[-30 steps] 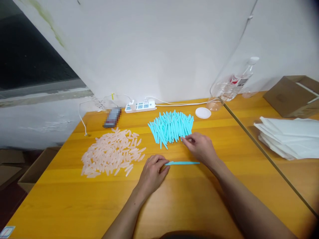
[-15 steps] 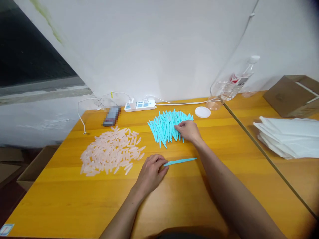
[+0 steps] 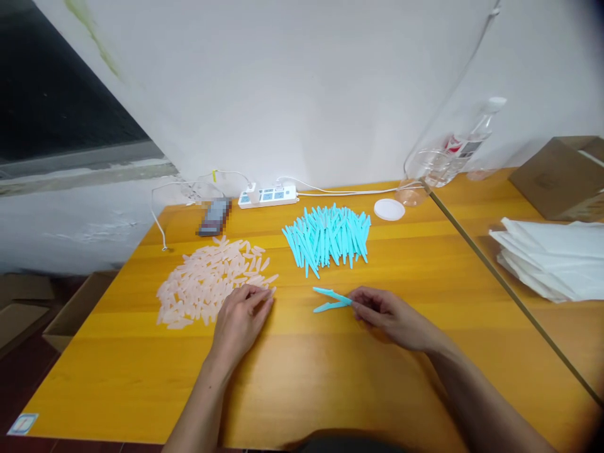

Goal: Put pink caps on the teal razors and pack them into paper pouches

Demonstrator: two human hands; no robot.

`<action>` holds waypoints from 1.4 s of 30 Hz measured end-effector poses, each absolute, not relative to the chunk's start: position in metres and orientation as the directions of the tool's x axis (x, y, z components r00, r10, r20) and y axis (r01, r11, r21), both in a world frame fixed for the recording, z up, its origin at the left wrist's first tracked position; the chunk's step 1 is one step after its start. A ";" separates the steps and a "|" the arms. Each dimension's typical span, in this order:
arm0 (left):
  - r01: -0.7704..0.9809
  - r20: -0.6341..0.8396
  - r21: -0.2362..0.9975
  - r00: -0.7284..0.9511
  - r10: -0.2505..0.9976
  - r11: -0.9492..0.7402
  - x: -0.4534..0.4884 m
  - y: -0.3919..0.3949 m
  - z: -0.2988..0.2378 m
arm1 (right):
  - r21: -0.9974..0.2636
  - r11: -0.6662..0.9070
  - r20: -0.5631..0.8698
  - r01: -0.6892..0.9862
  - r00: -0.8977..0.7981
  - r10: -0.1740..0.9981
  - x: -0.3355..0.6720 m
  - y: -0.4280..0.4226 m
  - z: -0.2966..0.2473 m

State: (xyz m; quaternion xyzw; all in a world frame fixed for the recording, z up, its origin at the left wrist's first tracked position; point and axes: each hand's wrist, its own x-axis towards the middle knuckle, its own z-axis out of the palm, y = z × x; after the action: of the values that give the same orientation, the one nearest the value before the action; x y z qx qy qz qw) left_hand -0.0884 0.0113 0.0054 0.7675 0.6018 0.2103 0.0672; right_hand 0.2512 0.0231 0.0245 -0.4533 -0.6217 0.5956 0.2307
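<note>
My right hand is closed on two slim turquoise eyebrow razors, gripping them at their right ends. They spread into a V toward the left. At the right edge of a spread pile of pale pink blade caps, my left hand pinches a cap between thumb and fingertips; little of it shows. Behind the hands lies a heap of turquoise razors, most pointing toward me.
A white power strip with cables runs along the wall, beside a phone. Farther right are a white round lid, a clear jar, a plastic bottle, a cardboard box and white bags.
My right hand has come back from the heap toward me and now holds two razors. My left hand has let go of its razor and moved left to the caps.
</note>
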 end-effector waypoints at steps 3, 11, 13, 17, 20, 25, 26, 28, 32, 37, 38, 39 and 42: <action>0.926 0.253 0.255 0.214 0.944 -0.278 -0.072 0.016 0.004 | -0.945 -0.072 -0.236 0.320 -0.511 0.827 0.244 0.020 0.020; 0.641 0.039 0.759 0.128 0.991 -0.113 -0.045 0.005 0.015 | -0.920 -0.011 -0.237 0.392 -0.534 0.812 0.247 0.018 0.014; 0.391 -0.110 0.917 0.065 0.992 0.076 -0.036 0.000 0.016 | -0.918 0.008 -0.228 0.397 -0.545 0.807 0.248 0.018 0.012; -0.004 -0.322 0.947 -0.053 0.945 0.323 -0.018 -0.009 0.013 | -0.907 0.023 -0.232 0.421 -0.542 0.808 0.250 0.018 0.012; -0.113 -0.378 0.923 -0.074 0.923 0.369 -0.009 -0.013 0.009 | -0.906 0.022 -0.236 0.423 -0.547 0.804 0.251 0.018 0.015; -0.165 -0.401 0.908 -0.077 0.913 0.386 -0.004 -0.019 0.007 | -0.910 0.024 -0.226 0.414 -0.544 0.808 0.251 0.018 0.018; -0.157 -0.405 0.907 -0.063 0.912 0.391 -0.003 -0.021 0.006 | -0.910 0.024 -0.228 0.415 -0.548 0.805 0.250 0.018 0.018; -0.109 -0.408 0.908 -0.008 0.913 0.405 -0.002 -0.024 0.005 | -0.900 0.048 -0.222 0.432 -0.551 0.805 0.249 0.017 0.018; 0.245 -0.293 0.930 0.040 0.955 0.275 -0.004 -0.028 0.004 | -0.797 0.263 -0.067 0.543 -0.512 0.856 0.250 0.013 0.014; 0.667 0.014 0.734 0.170 0.985 -0.126 -0.007 -0.027 0.003 | -0.525 0.489 0.158 0.697 -0.485 0.860 0.254 0.006 0.000; 0.708 0.057 0.684 0.188 0.981 -0.175 -0.006 -0.027 0.002 | -0.488 0.502 0.192 0.714 -0.473 0.860 0.254 0.006 -0.003; 0.741 0.094 0.636 0.201 0.975 -0.214 -0.006 -0.026 0.000 | -0.453 0.514 0.235 0.728 -0.459 0.857 0.254 0.006 -0.006; 0.785 0.167 0.538 0.256 0.952 -0.306 -0.003 -0.022 -0.005 | -0.360 0.562 0.356 0.745 -0.447 0.821 0.252 0.008 -0.014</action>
State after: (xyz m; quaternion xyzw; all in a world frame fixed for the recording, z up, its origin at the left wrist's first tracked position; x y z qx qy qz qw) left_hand -0.0031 -0.0218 -0.0047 0.7727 0.5621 0.2363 0.1762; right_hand 0.2520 0.0080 -0.0141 -0.4619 -0.8472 0.0758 0.2511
